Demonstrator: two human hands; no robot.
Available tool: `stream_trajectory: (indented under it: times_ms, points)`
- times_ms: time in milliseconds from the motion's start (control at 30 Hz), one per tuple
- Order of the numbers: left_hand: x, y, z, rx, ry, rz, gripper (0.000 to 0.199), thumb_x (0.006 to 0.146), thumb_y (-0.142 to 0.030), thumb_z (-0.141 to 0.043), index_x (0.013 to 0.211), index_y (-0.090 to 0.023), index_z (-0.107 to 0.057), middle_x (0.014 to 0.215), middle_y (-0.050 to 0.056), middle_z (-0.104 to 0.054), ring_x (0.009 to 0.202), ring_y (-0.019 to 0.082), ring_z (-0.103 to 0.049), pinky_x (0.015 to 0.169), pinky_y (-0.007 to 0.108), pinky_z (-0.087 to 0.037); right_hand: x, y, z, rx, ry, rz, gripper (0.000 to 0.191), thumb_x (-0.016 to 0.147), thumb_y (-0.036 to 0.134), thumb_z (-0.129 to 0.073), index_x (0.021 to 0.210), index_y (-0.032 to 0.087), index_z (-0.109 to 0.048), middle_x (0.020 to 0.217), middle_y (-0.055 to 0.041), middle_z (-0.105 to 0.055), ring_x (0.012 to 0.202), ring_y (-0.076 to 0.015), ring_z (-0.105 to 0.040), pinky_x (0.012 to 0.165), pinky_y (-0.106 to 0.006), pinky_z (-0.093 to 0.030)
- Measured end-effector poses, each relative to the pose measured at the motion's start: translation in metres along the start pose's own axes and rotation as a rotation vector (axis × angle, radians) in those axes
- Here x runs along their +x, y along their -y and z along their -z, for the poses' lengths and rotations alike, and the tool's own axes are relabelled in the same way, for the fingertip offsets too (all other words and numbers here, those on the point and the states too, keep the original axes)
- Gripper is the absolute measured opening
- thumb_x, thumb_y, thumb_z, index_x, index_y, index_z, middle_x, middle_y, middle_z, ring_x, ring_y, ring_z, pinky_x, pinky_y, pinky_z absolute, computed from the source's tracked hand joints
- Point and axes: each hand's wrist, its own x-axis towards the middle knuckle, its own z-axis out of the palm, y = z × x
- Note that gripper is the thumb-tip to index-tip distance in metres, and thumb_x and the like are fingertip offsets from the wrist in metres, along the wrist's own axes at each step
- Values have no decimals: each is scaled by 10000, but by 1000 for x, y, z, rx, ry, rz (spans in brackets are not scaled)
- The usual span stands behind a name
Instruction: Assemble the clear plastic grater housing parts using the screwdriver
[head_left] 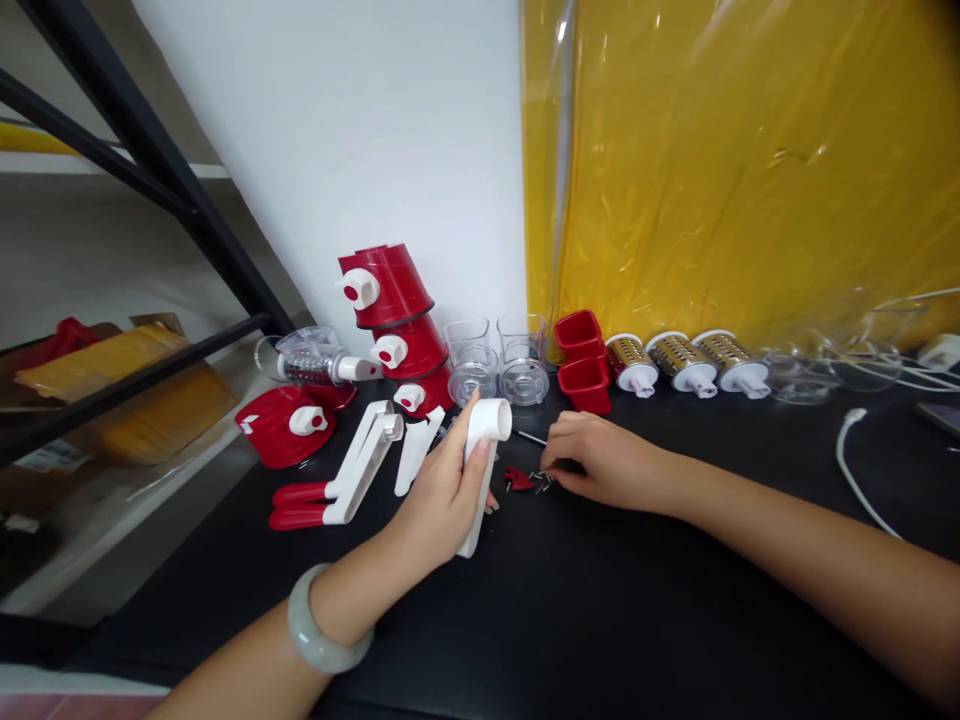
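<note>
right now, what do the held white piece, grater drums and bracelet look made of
White piece: likely plastic, smooth and satin, uniformly coloured. Grater drums: apparently metal, shiny, with glints on perforated walls. Bracelet: perhaps polished stone, pale grey-green with a sheen; resin possible.

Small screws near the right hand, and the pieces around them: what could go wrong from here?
1. The small screws lie loose on the black table, right at the fingers of the right hand; a careless brush might scatter them.
2. The left hand grips a smooth-looking white part in midair, so it could slip if the grip loosens.
3. The stack of red bases is three high and uneven; a bump might topple it.
</note>
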Motion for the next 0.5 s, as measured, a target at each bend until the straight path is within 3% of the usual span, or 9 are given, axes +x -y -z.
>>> stream_trajectory:
  times_ms: [200, 300, 367, 433, 500]
  points:
    - [-3, 0, -1, -156, -4, 10, 643, 1053, -504, -254, 1597, -172, -172, 639, -18, -609, 551, 147, -634, 583, 283, -545, 0, -2, -1, 66, -12, -37, 136, 884, 160, -624, 940, 188, -745, 848, -58, -694, 815, -178, -608, 745, -314, -466]
    - [-5, 1, 0, -174, -6, -87, 625, 1059, -477, -235, 1607, -203, -113, 873, 60, -698, 601, 140, -654, 637, 302, -569, 4, 16, 5, 338, -92, -141, 196, 969, 290, -545, 924, 180, -700, 825, -38, -684, 753, -141, -610, 689, -272, -476]
    - [-7, 3, 0, -85, -11, -214, 624, 1055, -454, -282, 1610, -242, -90, 1183, 139, -674, 748, 165, -702, 765, 349, -587, 6, 32, 6, 630, -148, -218, 290, 998, 397, -493, 866, 178, -631, 769, -15, -645, 695, -122, -582, 640, -254, -462]
    - [-8, 5, 1, 82, -50, -375, 659, 1036, -442, -368, 1609, -264, -96, 1442, 178, -524, 1039, 247, -686, 946, 429, -544, 7, 47, 4, 848, -199, -240, 350, 1012, 462, -449, 824, 186, -554, 726, 7, -586, 646, -103, -528, 597, -237, -431]
    - [-10, 6, 2, 229, -75, -506, 714, 1014, -435, -432, 1610, -256, -81, 1517, 184, -437, 1246, 315, -575, 1024, 471, -492, 7, 57, -2, 967, -240, -241, 383, 1012, 510, -434, 805, 195, -504, 696, 30, -520, 604, -89, -462, 557, -227, -389]
